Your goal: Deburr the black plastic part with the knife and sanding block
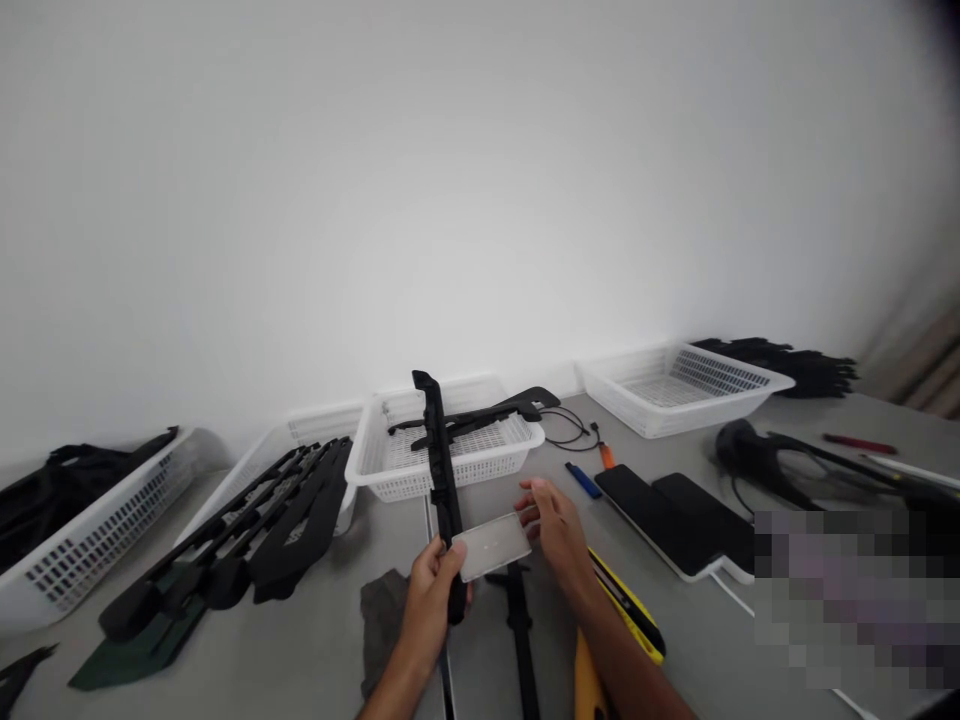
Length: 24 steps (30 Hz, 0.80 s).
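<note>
1. Black molded strip (440, 455) is held at a slant in front of the middle white basket (487, 465), its upper end overlapping that basket in the view; the left hand (433, 580) grips its lower part, probably to steady it while leaving most of its length exposed.
2. Whitish translucent card (491, 547), likewise in front of the middle basket, is pinned by its left end under the left thumb, against the strip; one hand thus grasps both pieces, which seems to leave the other hand unburdened.
3. Right hand (555, 525) is at the card's other end, in front of the middle basket's right corner; its fingers are half curled, perhaps to manage that edge; I cannot tell whether they touch it.
4. Caliper-like black tool (517, 620) lies in front of the middle basket, nearer the viewer than the card; a yellow utility knife (634, 615) lies farther to the basket's front right, partly behind the right forearm; both spots look chosen for easy reach.
5. Long black slats (296, 540), left of the middle basket, lean out over a second white basket (322, 428); they are probably too long to lie flat inside it.
6. Two dark-screened phones (652, 520) lie side by side, right and forward of the middle basket; a white cable (731, 590) beside them may limit their placing.
</note>
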Available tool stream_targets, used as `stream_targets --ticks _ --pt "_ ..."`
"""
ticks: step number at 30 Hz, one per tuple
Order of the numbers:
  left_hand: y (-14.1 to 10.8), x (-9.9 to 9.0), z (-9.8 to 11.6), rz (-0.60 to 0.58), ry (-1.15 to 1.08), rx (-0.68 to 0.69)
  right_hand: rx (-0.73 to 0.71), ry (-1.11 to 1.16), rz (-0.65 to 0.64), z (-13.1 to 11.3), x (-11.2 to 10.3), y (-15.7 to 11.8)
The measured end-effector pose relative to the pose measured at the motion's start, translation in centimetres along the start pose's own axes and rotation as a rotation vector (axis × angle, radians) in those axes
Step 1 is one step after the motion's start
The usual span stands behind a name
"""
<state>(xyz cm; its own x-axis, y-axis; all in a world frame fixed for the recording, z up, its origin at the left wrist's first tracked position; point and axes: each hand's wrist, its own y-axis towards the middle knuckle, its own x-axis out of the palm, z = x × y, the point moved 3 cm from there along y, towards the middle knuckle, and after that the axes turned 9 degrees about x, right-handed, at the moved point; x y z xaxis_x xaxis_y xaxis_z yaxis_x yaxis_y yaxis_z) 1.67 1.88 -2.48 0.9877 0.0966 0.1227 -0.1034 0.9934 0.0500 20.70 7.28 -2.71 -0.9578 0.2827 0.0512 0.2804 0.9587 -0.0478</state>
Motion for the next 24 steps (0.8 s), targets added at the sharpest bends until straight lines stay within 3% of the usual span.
stream_targets --ticks 15,24 --pt "0.2 -0.5 -0.2 0.051 0.012 0.01 0.088 0.3 0.082 1.0 -1.1 1.7" --pt "0.4 -0.1 -0.3 0.026 0.03 0.035 0.171 0.472 0.241 1.9 -2.8 2.1"
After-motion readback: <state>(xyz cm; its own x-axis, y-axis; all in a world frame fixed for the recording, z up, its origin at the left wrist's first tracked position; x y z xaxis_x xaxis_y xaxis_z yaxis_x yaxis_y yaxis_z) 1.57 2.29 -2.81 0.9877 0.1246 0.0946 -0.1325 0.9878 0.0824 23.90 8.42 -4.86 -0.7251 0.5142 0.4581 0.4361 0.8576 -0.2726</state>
